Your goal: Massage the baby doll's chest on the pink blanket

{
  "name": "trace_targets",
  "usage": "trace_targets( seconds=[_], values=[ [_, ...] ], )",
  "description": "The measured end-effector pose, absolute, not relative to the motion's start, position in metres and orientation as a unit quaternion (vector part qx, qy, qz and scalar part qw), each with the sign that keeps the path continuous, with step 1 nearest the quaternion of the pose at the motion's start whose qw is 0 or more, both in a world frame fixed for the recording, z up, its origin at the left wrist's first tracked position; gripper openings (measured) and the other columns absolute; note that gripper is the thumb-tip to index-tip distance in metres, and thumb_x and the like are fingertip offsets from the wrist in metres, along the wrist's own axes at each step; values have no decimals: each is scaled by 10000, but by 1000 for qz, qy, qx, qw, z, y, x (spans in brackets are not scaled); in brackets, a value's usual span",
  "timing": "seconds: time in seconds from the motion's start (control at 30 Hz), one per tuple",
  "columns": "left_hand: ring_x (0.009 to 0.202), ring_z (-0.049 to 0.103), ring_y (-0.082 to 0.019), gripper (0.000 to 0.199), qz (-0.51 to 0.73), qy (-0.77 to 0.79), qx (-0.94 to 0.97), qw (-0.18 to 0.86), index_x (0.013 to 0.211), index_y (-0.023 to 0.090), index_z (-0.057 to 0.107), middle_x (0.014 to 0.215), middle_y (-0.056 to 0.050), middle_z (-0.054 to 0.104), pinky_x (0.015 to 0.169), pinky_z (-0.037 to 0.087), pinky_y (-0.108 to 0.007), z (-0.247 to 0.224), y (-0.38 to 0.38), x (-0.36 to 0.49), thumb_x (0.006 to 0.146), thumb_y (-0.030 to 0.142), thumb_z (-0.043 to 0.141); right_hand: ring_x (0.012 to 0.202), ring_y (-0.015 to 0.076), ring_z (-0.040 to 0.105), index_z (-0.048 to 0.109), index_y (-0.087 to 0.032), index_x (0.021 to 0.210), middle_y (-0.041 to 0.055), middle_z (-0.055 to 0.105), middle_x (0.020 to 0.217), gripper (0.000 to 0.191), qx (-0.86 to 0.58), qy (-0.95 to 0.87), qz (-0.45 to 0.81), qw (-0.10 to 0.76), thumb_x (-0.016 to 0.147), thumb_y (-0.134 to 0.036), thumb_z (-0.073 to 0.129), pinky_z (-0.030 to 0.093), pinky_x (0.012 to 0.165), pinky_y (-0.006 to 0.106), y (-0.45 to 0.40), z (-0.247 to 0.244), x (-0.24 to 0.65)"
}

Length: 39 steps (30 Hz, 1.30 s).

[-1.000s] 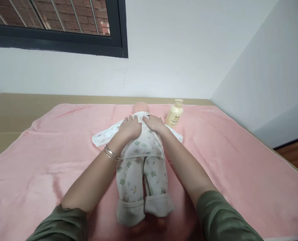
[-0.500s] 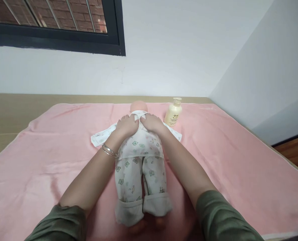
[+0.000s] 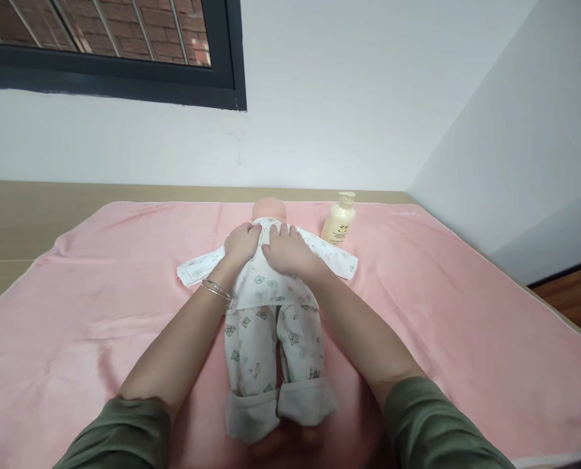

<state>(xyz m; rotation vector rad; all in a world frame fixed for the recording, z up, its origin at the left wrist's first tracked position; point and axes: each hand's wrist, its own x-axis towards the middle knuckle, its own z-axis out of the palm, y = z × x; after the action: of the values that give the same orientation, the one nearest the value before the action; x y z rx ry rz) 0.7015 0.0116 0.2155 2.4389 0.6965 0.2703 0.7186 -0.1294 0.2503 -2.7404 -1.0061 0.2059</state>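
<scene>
A baby doll (image 3: 275, 280) in a white, animal-print top and trousers lies stretched out on the pink blanket, its bald head away from me. Its face is hidden, and its sleeves spread out to both sides. My left hand (image 3: 242, 243) is closed around the doll's left-side shoulder, fingers curled over it and partly hidden. Flat on the upper chest or back area lies my right hand (image 3: 288, 250), fingers stretched out and a little apart. Dim feet show below the turned-up trouser cuffs.
A pale yellow pump bottle (image 3: 338, 220) stands just beyond the right sleeve. The pink blanket (image 3: 447, 326) covers most of a wooden surface (image 3: 36, 208) set against a white wall. A dark-framed window (image 3: 173, 88) is at the upper left.
My right hand has shifted inward and flattened over the doll's upper body, uncovering more of the right sleeve. My left hand has moved slightly outward toward the shoulder.
</scene>
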Motion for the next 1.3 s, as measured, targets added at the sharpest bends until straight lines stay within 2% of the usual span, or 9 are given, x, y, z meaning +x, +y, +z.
trace_targets(
  seconds=[0.2, 0.33, 0.47, 0.63, 0.87, 1.0, 1.1, 1.2, 1.3],
  values=[
    [1222, 610, -341, 526, 92, 208, 951, 207, 1205, 190, 664, 1283, -164, 689, 1028, 450, -463, 227, 1, 697, 987, 441, 257, 1360, 354, 479, 523, -84, 1386, 213, 538, 1466, 646, -948, -238, 27, 210, 1020, -538, 246, 324, 1137, 469, -130, 231, 767],
    [1205, 608, -366, 522, 85, 186, 965, 164, 1244, 158, 643, 1274, -194, 674, 1017, 454, -495, 231, -3, 695, 994, 411, 260, 1225, 334, 583, 656, -162, 1190, 159, 682, 1283, 594, -943, -240, 34, 227, 1019, -545, 235, 340, 1106, 488, -131, 227, 774],
    [1216, 606, -345, 506, 96, 186, 959, 190, 1248, 189, 641, 1294, -166, 672, 1022, 462, -472, 226, 1, 697, 996, 404, 259, 1254, 358, 564, 655, -149, 1199, 181, 665, 1316, 584, -948, -244, 22, 204, 1021, -525, 245, 314, 1111, 527, -129, 230, 767],
    [1218, 611, -323, 503, 117, 179, 956, 201, 1240, 191, 644, 1283, -149, 683, 1043, 457, -438, 218, 5, 701, 993, 407, 262, 1245, 365, 571, 643, -140, 1233, 187, 669, 1309, 605, -949, -245, 20, 197, 1021, -539, 241, 341, 1089, 514, -128, 230, 767],
    [1224, 605, -337, 516, 102, 187, 958, 193, 1254, 186, 636, 1292, -160, 676, 1047, 449, -460, 224, 1, 698, 998, 409, 246, 1241, 364, 581, 642, -132, 1249, 189, 667, 1315, 604, -951, -244, 22, 187, 1026, -522, 238, 354, 1077, 497, -130, 232, 767],
    [1226, 588, -374, 535, 78, 180, 966, 165, 1297, 138, 601, 1294, -206, 651, 1045, 438, -515, 236, -12, 688, 995, 401, 246, 1227, 342, 599, 640, -155, 1268, 160, 665, 1334, 603, -943, -262, 54, 199, 1025, -542, 247, 398, 1036, 439, -135, 236, 773],
    [1257, 563, -391, 522, 67, 168, 971, 159, 1322, 120, 576, 1324, -219, 624, 1038, 441, -533, 243, -17, 682, 981, 395, 292, 1230, 350, 594, 624, -122, 1281, 187, 656, 1334, 636, -948, -255, 54, 182, 1031, -557, 233, 406, 1025, 436, -136, 239, 770],
    [1252, 578, -366, 490, 62, 159, 965, 201, 1300, 154, 596, 1324, -194, 640, 1032, 458, -495, 239, -6, 686, 965, 392, 329, 1223, 368, 589, 599, -76, 1296, 223, 652, 1308, 614, -956, -262, 36, 125, 1050, -492, 221, 391, 1036, 472, -134, 246, 755],
    [1241, 603, -299, 470, 85, 145, 944, 285, 1252, 204, 627, 1333, -129, 667, 1058, 454, -416, 228, 15, 694, 967, 432, 332, 1211, 371, 589, 573, -63, 1319, 236, 640, 1313, 540, -952, -294, 28, 85, 1048, -421, 273, 400, 1023, 474, -133, 256, 735]
  ],
)
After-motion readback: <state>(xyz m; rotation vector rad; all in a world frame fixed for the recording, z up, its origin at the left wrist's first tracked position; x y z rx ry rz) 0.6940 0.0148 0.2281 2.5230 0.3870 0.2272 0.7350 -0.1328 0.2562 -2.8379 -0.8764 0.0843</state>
